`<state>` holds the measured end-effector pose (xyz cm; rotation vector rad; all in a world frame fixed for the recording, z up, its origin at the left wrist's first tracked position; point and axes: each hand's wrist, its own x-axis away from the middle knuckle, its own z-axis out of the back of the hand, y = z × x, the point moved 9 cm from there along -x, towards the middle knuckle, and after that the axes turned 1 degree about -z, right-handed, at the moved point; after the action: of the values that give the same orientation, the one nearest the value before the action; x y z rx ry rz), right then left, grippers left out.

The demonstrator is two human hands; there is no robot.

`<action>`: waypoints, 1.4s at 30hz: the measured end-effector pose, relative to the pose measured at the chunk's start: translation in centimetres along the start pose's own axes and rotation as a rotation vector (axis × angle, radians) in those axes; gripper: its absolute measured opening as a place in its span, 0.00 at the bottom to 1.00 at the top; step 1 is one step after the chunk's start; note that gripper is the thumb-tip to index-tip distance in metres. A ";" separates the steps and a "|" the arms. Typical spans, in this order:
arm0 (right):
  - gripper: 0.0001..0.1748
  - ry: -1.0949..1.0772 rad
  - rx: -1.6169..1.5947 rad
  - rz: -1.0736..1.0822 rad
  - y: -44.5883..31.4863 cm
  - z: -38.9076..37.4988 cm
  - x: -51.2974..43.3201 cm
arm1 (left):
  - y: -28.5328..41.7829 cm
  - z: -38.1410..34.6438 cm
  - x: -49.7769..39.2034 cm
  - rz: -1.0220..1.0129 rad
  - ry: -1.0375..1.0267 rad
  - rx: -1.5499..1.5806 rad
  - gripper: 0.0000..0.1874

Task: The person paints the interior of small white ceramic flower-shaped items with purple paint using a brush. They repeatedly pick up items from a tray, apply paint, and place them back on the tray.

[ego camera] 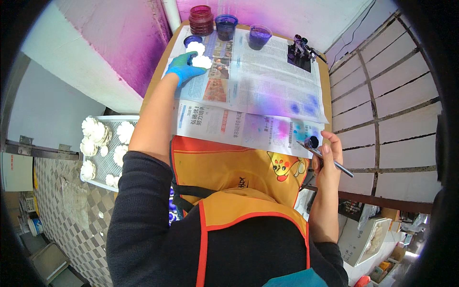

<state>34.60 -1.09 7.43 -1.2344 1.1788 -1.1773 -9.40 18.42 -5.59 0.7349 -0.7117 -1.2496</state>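
Observation:
My left hand, in a blue glove stained green, is at the table's far left. Its thumb and fingers close around white flower-shaped pieces, and another white flower-shaped piece shows just beyond. Bare-skinned, my right hand holds a metal airbrush over the table's near right corner. A small cup of dark paint sits on the airbrush, whose nozzle points left. Newspaper covers the table and carries purple, blue and pink spray stains.
Along the back stand a red jar, a blue cup and a clear purple-stained cup. Paint-stained tools lie at the back right. Left of the table, a white tray holds several white flowers. A tiled wall borders the right.

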 end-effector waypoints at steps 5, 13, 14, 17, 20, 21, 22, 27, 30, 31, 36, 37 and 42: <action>0.19 0.013 0.032 -0.033 0.2 -1.0 -1.6 | 3.5 -1.2 2.5 -0.170 0.058 0.039 0.36; 0.13 -0.028 0.040 -0.051 0.7 -4.2 -4.7 | 17.8 -8.5 14.8 -0.766 0.180 -0.305 0.35; 0.13 -0.037 0.076 -0.039 0.7 -4.4 -5.1 | 18.7 -9.3 15.6 -0.785 0.161 -0.299 0.35; 0.12 -0.050 0.130 0.008 0.7 -4.8 -5.9 | 20.3 -10.5 17.4 -0.840 0.158 -0.320 0.35; 0.13 -0.031 0.176 0.040 0.7 -4.5 -6.3 | 20.9 -10.6 18.0 -0.872 0.161 -0.310 0.34; 0.13 -0.025 0.194 0.057 0.6 -4.4 -6.4 | 21.0 -10.5 18.2 -0.890 0.165 -0.312 0.34; 0.13 -0.013 0.206 0.061 0.7 -4.3 -6.5 | 21.1 -10.5 18.2 -0.894 0.161 -0.309 0.33; 0.13 0.008 0.215 0.076 0.9 -3.6 -6.5 | 21.1 -9.9 18.5 -0.920 0.203 -0.321 0.33; 0.13 0.017 0.252 0.088 0.9 -3.8 -6.0 | 20.7 -9.8 18.2 -0.874 0.176 -0.304 0.35; 0.13 0.004 0.268 0.077 0.9 -3.9 -5.8 | 20.5 -9.8 18.1 -0.848 0.162 -0.296 0.35; 0.13 -0.057 0.275 -0.020 1.4 -4.6 -4.9 | 20.7 -9.5 18.6 -0.910 0.213 -0.303 0.34; 0.13 -0.064 0.270 -0.026 1.4 -4.8 -4.9 | 20.8 -9.4 18.9 -0.935 0.234 -0.314 0.34; 0.13 -0.090 0.185 -0.021 1.2 -5.8 -5.0 | 21.0 -9.7 18.9 -0.946 0.195 -0.293 0.34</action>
<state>28.57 3.61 6.22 -1.1493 0.9702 -1.2056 13.54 4.10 7.19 0.9670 0.0331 -2.0399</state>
